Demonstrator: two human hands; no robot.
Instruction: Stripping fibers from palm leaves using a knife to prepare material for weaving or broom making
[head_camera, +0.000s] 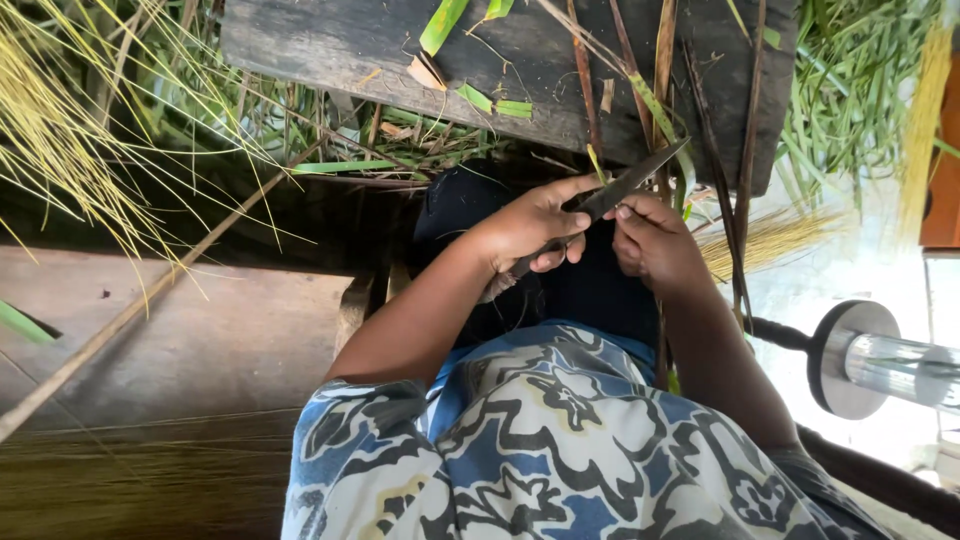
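Observation:
My left hand (530, 228) grips the handle of a long dark knife (625, 185), whose blade points up and to the right. Close beside it, my right hand (655, 243) pinches a thin brownish palm-leaf strip (662, 70) that runs up over a dark wooden board (330, 45). The blade rests against the strip between the two hands. Both hands are above my lap, which is covered by dark cloth (590, 295) and a blue-and-white patterned garment (540, 430).
Green leaf scraps (850, 90) lie at the upper right and under the board. Yellow dried midribs (60, 140) fan out at the upper left. A long stick (130, 310) crosses a wooden plank (230, 330). A pale bundle (770, 240) and a round metal object (860, 360) sit on the right.

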